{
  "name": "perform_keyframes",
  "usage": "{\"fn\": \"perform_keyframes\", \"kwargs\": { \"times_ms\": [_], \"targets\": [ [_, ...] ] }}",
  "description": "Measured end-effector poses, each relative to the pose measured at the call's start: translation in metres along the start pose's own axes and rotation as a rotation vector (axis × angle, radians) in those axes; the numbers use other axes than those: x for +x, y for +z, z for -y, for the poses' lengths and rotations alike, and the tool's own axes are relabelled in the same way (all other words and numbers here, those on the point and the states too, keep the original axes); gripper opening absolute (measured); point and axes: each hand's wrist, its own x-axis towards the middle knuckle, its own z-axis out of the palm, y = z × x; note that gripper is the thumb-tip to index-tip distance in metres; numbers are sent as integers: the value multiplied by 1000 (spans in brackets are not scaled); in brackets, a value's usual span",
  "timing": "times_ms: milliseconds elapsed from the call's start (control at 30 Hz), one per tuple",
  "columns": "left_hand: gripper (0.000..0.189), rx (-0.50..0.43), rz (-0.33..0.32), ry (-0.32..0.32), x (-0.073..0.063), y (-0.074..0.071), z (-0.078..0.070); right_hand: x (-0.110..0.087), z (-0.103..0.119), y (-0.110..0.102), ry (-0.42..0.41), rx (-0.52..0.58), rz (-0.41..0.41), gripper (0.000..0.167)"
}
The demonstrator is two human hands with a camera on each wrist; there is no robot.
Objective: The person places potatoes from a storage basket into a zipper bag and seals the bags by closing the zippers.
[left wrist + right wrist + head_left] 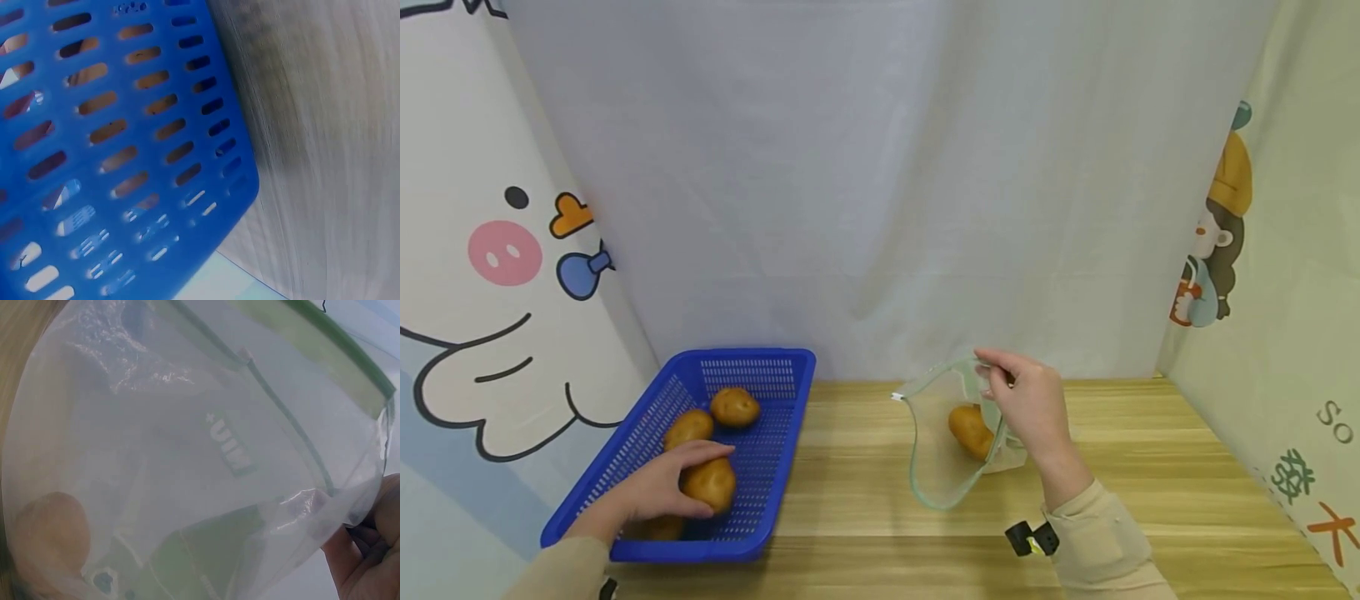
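Note:
In the head view my left hand (658,483) grips a potato (711,486), thumb on one side and fingers over the other, inside the blue plastic basket (795,442). Two more potatoes, one at the back (735,407) and one beside it (688,429), lie there, and another (662,527) shows partly under my wrist. My right hand (1030,400) pinches the rim of a clear zip bag (936,467), whose mouth gapes open. One potato (972,431) sits inside the bag. The right wrist view shows that potato (53,534) blurred through the plastic.
Basket and bag stand on a wood-grain table (850,467). A pale curtain (880,192) hangs behind, with printed cartoon cloths at left (497,350) and right (1262,375). In the left wrist view the slotted basket wall (156,144) fills much of the frame and hides the hand.

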Motion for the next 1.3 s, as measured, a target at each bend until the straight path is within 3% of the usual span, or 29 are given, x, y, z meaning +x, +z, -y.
{"fn": "perform_keyframes", "kwargs": {
  "times_ms": [267, 433, 667, 967, 1300],
  "targets": [
    [76, -68, -77, -10, 9, 1, -15, 0, 1, 1, -5, 6, 2, 26],
    [76, -152, -125, 10, 22, 0, -34, 0, 1, 1, 1, 1, 1, 26],
    [77, -162, -202, 67, 39, -1, -63, 0, 1, 1, 4, 8, 1, 26],
    [69, -297, -218, 193, 56, 6, -100, 0, 2, 2, 22, 14, 5, 27],
    [67, -317, -237, 325, 79, 23, -144, 0, 0, 3, 9, 30, 0, 26]
  ]
}}
